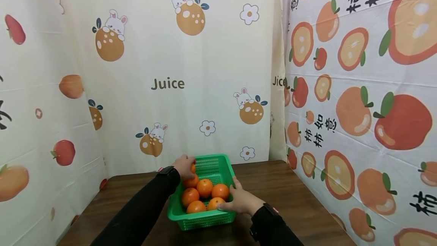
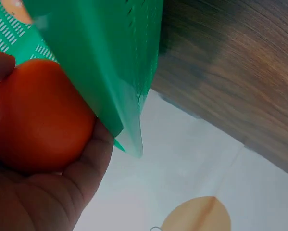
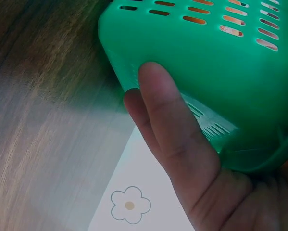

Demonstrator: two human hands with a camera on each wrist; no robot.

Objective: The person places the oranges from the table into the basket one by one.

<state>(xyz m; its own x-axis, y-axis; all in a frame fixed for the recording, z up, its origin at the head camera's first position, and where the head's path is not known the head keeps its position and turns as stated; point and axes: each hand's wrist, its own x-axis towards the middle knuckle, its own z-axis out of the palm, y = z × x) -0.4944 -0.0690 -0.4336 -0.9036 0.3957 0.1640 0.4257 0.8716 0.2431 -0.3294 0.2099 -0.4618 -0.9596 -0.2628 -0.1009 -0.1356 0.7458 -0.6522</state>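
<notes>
A green plastic basket (image 1: 201,221) holds several oranges (image 1: 205,188), mostly in its near half. At its far left side, my left hand (image 1: 184,167) grips an orange (image 2: 43,115) between thumb and fingers. In the left wrist view this orange is right against the basket's rim, with fingertips between the fruit and the green wall. My right hand (image 1: 243,199) holds the basket's right side, the thumb over the rim beside a near orange (image 1: 216,203). Seen from the right wrist, two fingers (image 3: 175,115) lie along the slotted outer wall (image 3: 220,72).
The basket stands on a brown wooden table (image 1: 290,196). Behind the table hangs a cream curtain (image 1: 218,60) printed with rabbits and fruit. Another printed cloth (image 1: 341,132) lines the right side, and a pale one (image 1: 34,124) the left.
</notes>
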